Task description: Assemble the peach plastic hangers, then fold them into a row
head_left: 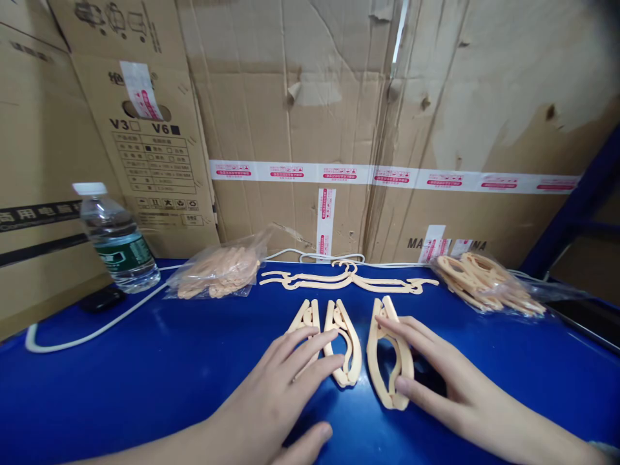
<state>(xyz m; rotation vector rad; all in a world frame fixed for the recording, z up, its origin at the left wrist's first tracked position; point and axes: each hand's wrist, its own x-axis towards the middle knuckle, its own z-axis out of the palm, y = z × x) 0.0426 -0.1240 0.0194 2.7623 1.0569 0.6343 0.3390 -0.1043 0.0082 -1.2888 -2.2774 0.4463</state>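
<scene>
Three beige folding hangers, folded up, stand in a row in front of me. My left hand (290, 374) is open, its fingers spread over the left folded hanger (306, 316) and the middle folded hanger (356, 352); it partly hides the left one. My right hand (436, 361) grips the right folded hanger (372, 352), index finger near its top and thumb on its lower right side. Behind the row, unfolded beige hangers (320, 281) lie spread out with their hooks toward the back.
A clear bag of beige hangers (217, 271) lies at back left, another bag of hangers (489, 281) at back right. A water bottle (119, 242) and a dark object (101, 298) stand left. A white cable (97, 339) crosses the blue table (194, 361). Cardboard (290, 116) walls the back.
</scene>
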